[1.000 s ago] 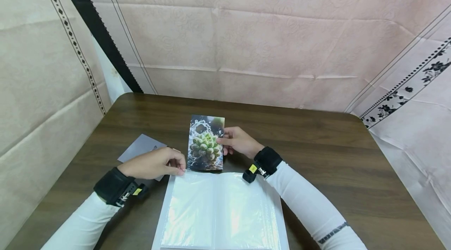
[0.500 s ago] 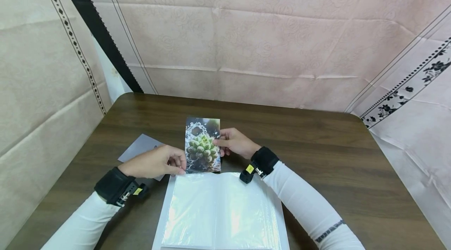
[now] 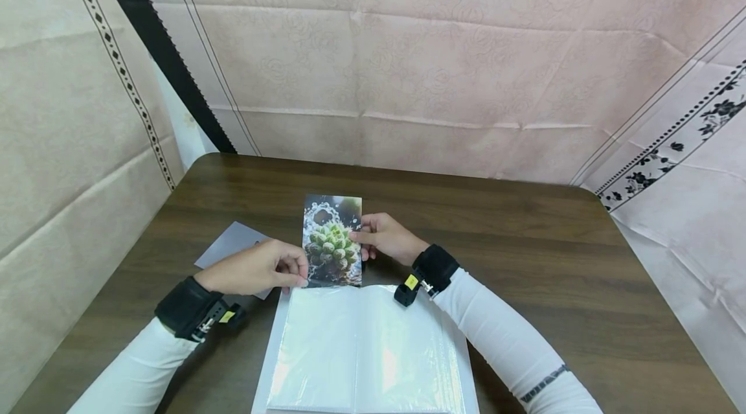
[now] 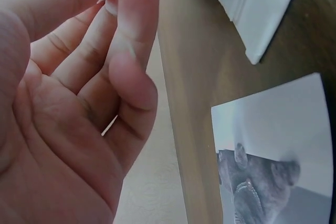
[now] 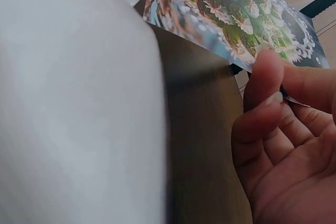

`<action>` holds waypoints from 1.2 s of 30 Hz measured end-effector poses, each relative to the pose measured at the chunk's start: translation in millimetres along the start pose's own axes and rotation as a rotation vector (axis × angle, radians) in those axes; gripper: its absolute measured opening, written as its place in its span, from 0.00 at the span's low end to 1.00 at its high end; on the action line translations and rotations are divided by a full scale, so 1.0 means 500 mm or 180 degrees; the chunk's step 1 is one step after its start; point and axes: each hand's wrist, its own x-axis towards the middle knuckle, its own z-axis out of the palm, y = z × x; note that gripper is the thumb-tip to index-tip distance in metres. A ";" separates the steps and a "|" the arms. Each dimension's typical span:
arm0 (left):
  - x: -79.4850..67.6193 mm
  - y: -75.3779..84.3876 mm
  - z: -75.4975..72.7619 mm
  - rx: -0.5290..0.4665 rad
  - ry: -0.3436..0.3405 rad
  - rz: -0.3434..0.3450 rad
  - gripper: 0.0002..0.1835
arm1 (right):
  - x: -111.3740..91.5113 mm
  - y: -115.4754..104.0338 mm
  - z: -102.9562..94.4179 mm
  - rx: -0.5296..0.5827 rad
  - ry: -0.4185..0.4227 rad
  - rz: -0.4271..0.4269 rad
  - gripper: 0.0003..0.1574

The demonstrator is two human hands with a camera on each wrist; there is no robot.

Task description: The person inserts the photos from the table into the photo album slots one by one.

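A photo (image 3: pixel 332 249) of a green succulent stands over the top edge of an open photo album (image 3: pixel 320 356) with clear pockets. My right hand (image 3: pixel 392 239) pinches the photo by its right edge, thumb in front. In the right wrist view the same photo (image 5: pixel 215 11) slants down to the pale, blurred album page (image 5: pixel 79 108). At the album's upper left corner, my left hand (image 3: pixel 256 268) pinches the pocket's top edge between thumb and index finger. The photo's lower left corner meets these fingertips. The left wrist view shows the palm (image 4: pixel 58 145) with curled fingers.
A grey card (image 3: pixel 234 244) lies on the brown table (image 3: pixel 553 284), partly under my left hand. Its printed animal figure shows in the left wrist view, near a white album corner (image 4: pixel 268 19). Patterned cloth (image 3: pixel 408 77) hangs behind the table.
My right hand has moved the photo slightly left and down, so its lower left corner now reaches the left fingertips. The left hand and the album have stayed nearly still.
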 end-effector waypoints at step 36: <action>-0.002 0.007 -0.009 -0.0250 -0.0241 -0.0039 0.05 | -0.004 0.006 0.012 0.0256 -0.0225 0.0092 0.12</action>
